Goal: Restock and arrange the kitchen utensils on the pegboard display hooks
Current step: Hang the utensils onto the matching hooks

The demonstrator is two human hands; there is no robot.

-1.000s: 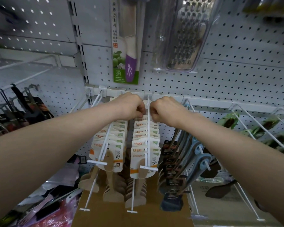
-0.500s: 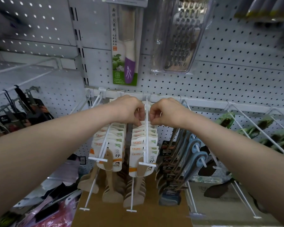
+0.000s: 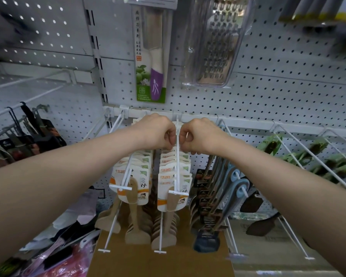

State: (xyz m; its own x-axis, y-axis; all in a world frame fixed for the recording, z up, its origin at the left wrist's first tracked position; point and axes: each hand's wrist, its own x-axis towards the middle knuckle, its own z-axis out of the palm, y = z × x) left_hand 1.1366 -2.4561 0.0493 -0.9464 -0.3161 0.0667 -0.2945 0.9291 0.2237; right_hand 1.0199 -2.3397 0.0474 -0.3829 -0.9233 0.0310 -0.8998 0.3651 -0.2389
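Both arms are stretched out to the rail [image 3: 248, 121] that crosses the lower middle of the pegboard [image 3: 278, 92].

- Left hand [image 3: 154, 132]: fingers curled, thumb and fingertips pinched on the rear card [image 3: 173, 125], just left of the hook [image 3: 177, 162].
- Right hand [image 3: 200, 134]: fingers curled likewise, pinched on the same card just right of the hook. The knuckles of the two hands are almost touching, with only the wire between them.
- Rear card: threaded on the hook, close against the rail, at the back of the row. Its lower part is hidden by the hands.
- Spatulas [image 3: 174, 196]: wooden, carded, hung in a packed row along the hook in front of the hands. A second row [image 3: 132, 182] is hung on the next hook to the left.
- Blue utensils [image 3: 238, 182] are hung just right of the spatulas, and green ones [image 3: 308, 154] nearer the pegboard's right edge.
- Above the rail, a carded knife [image 3: 151, 66] and a grater [image 3: 218, 43] are hung side by side.
- A cardboard box [image 3: 158, 260] is seen below the spatulas.
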